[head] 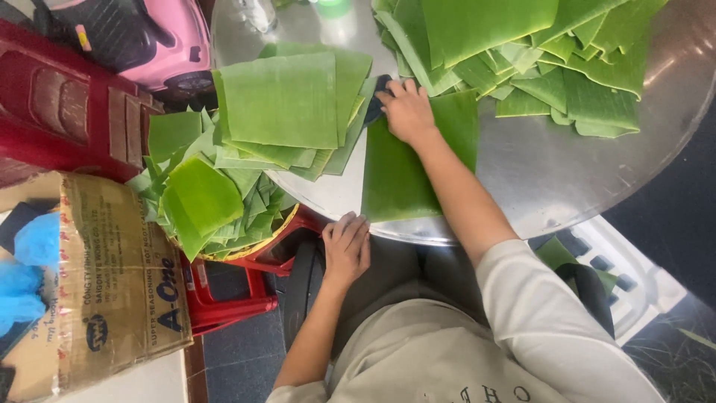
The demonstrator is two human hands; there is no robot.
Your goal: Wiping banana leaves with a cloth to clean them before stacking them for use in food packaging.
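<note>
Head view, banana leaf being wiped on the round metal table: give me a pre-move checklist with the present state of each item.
1. Leaf lies flat on the metal table: ok.
2. Left hand pins the leaf's near edge at the table rim: ok.
3. Right hand presses a dark cloth on the leaf's far end: ok.
4. Leaf clear of the stack of cut leaves beside it: not ok, they touch.
5. Leaf surface clean: cannot tell.
</note>
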